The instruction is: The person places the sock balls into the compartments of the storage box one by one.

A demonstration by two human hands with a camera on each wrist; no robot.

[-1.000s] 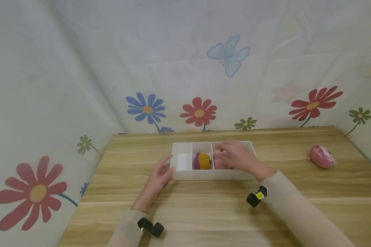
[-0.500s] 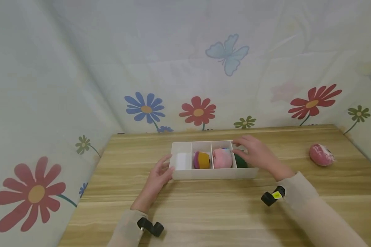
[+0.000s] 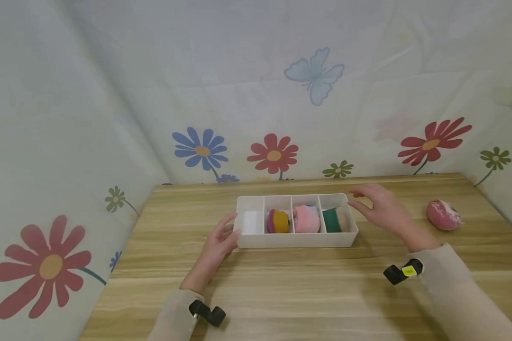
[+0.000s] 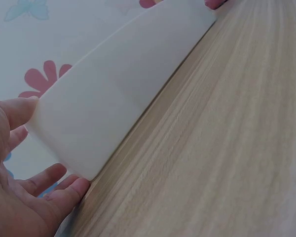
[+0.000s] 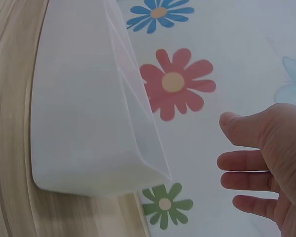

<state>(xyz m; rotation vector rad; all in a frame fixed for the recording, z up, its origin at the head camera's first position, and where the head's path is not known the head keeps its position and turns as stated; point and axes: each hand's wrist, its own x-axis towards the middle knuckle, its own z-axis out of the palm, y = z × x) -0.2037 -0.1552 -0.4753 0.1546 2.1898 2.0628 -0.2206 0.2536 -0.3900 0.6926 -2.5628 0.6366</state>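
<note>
A white divided box (image 3: 298,241) stands on the wooden table. My left hand (image 3: 217,239) touches its left end; the left wrist view shows the thumb on the upper edge and fingertips at the bottom corner, fingers fairly straight. My right hand (image 3: 381,208) hovers beside the box's right end, holding nothing; in the right wrist view its fingers are extended, apart from the box. From left to right, compartments hold a purple and mustard rolled cloth bundle (image 3: 278,221), a pink bundle (image 3: 307,219), and a green and beige bundle (image 3: 333,220). The leftmost compartment shows a bare white floor.
Another rolled bundle, pink and white (image 3: 444,214), lies on the wooden table (image 3: 298,284) to the right of my right hand. A flower-printed curtain (image 3: 239,94) hangs behind and along the left side of the table.
My right hand has moved from over the pink bundle, rightward past the green one and out beyond the box's right end. The left hand has stayed at the box's left end.
</note>
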